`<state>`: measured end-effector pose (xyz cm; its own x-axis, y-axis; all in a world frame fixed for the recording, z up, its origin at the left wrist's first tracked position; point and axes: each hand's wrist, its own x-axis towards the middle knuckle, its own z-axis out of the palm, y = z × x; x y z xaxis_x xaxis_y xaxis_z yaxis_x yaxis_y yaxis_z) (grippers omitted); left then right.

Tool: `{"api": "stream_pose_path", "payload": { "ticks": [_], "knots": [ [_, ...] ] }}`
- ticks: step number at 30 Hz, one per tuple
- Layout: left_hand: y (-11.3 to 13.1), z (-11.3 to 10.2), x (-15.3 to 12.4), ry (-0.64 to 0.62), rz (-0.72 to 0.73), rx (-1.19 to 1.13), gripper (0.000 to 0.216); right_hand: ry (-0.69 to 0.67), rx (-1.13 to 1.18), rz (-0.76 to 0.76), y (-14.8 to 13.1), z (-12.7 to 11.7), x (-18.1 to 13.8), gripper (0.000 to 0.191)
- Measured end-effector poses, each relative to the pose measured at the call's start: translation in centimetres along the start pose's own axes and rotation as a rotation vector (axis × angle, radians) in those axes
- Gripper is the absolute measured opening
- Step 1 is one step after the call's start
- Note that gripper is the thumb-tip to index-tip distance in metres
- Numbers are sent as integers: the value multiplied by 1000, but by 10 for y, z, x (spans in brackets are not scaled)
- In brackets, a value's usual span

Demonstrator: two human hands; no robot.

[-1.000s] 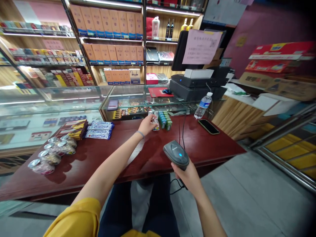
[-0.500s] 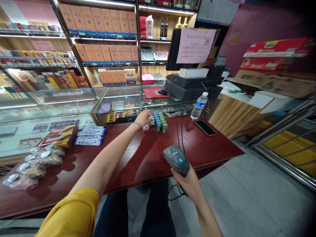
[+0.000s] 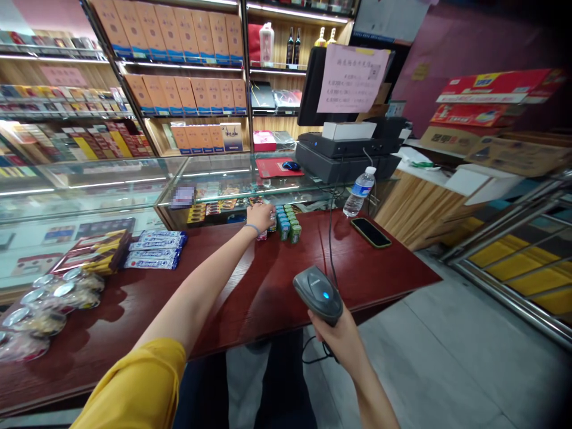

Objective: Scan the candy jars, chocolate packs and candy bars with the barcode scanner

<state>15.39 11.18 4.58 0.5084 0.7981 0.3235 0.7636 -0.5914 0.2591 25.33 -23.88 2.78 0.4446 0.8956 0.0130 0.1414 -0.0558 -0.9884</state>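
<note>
My left hand [image 3: 261, 216] reaches to the far side of the dark red table [image 3: 277, 268]. Its fingers are bent closed over the small packs there, and whatever is in them is mostly hidden. Just below the hand a small pink pack [image 3: 262, 236] shows in part. Right beside it stand rows of small blue packs [image 3: 283, 229] and green packs [image 3: 295, 231]. Nearer to me, my right hand [image 3: 340, 335] is wrapped round the handle of a grey barcode scanner [image 3: 318, 293] with a blue light on top. The scanner's head points away and to the left, above the table's front edge.
Several lidded jars [image 3: 40, 316], a brown-and-yellow box [image 3: 96, 253] and blue-white packets [image 3: 156, 249] lie on the left. A water bottle [image 3: 358, 193] and a phone [image 3: 370, 232] are on the right. The scanner's cable [image 3: 331, 238] crosses the table. Behind is a glass counter [image 3: 223, 173].
My left hand has turned over slightly, its knuckles now covering the small pack that showed at its fingertips. The view has shifted a little; my right hand keeps the scanner almost in place.
</note>
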Motion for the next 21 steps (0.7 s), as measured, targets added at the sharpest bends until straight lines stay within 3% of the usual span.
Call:
{"api": "stream_pose_path", "payload": {
  "ticks": [4, 11, 21],
  "knots": [
    [3, 4, 0, -8, -22, -2, 33, -49, -21, 3, 4, -2, 2, 55],
    [6, 3, -4, 12, -79, -17, 39, -16, -5, 1, -4, 2, -2, 51],
    [5, 3, -8, 38, -104, -10, 27, 3, 3, 20, -2, 6, -2, 51]
  ]
}}
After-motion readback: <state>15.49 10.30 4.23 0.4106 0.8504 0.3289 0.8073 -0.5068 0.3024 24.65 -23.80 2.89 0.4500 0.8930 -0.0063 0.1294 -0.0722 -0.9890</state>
